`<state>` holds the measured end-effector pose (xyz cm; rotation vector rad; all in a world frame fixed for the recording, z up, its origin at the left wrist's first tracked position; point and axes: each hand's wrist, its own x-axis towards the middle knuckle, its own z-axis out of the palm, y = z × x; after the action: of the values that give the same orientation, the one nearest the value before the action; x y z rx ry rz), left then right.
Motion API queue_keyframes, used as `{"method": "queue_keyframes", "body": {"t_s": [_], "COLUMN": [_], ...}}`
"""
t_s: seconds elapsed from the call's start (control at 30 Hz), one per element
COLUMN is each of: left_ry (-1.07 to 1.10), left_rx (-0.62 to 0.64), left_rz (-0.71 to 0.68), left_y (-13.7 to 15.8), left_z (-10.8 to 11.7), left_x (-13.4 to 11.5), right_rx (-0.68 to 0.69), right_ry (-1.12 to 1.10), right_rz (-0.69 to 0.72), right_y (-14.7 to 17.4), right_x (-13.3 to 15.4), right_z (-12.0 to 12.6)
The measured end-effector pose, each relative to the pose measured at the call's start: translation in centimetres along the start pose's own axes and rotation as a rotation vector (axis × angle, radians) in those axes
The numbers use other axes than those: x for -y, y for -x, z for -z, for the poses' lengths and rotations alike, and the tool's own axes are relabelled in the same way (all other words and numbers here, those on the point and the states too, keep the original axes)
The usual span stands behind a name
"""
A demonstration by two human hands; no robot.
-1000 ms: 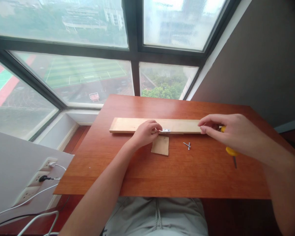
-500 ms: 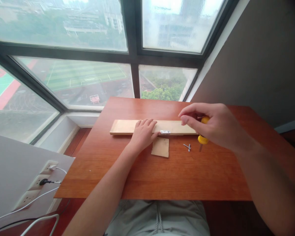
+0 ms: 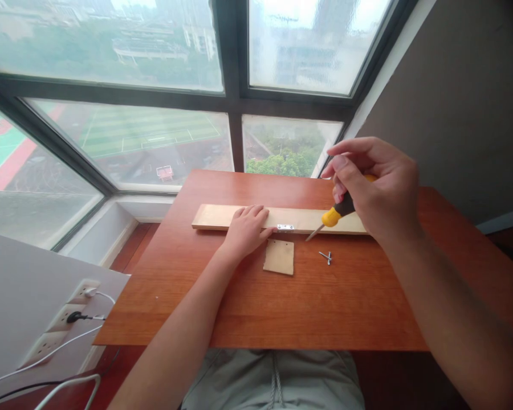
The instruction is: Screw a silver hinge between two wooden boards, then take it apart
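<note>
A long pale wooden board (image 3: 209, 214) lies across the table, and my left hand (image 3: 248, 225) rests on top of it with the fingers stretched out flat. The left thumb reaches the front edge, beside a small metal plate (image 3: 285, 228) fixed there. My right hand (image 3: 387, 176) is closed around a yellow and black screwdriver (image 3: 332, 217), raised above the board's right part. Its shaft slants down to the left, the tip apart from the metal plate. In front of the board lie a small square wooden piece (image 3: 279, 257) with holes near its edge and a few screws (image 3: 326, 258).
The reddish-brown table (image 3: 308, 313) holds all of this. Windows with dark frames (image 3: 235, 102) stand behind it, and a grey wall (image 3: 461, 114) is on the right. Sockets (image 3: 62, 316) with plugged-in cables are at the lower left.
My right hand has risen and turned, so the screwdriver's tip has swung left, toward the metal plate. The left hand stays on the board, which has shifted very slightly.
</note>
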<state>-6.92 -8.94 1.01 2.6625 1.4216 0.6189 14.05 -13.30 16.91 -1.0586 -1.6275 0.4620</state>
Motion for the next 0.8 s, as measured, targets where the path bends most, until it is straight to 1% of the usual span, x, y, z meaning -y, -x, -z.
{"method": "queue_keyframes", "body": {"t_s": [0.1,0.13,0.27,0.33,0.63,0.8], "left_ry": [-0.038,-0.048,-0.072,-0.080,-0.103,-0.095], "left_rx": [0.027,0.033,0.044,0.051,0.105,0.141], "left_rz": [-0.010,-0.014,-0.030,-0.035,-0.051,-0.064], "left_y": [0.0,0.0,0.2,0.3,0.3,0.4], "left_z": [0.0,0.0,-0.2,-0.2,0.5,0.8], "left_x": [0.2,0.2,0.2,0.1,0.4,0.8], "right_rx": [-0.124,-0.140,-0.081,-0.085,-0.150,-0.166], "right_ry": [-0.006,0.011,0.130,0.155,0.042,0.018], "right_rz": [0.015,0.027,0.015,0.014,0.077,0.078], "right_y": [-0.8,-0.9,-1.2,-1.3,-1.8,-1.9], "right_x": [-1.2,-1.5,-2.3,-2.6,-3.7,-3.8], "right_z": [-1.3,-1.7,-2.9,-3.1,-3.5,-3.7]}}
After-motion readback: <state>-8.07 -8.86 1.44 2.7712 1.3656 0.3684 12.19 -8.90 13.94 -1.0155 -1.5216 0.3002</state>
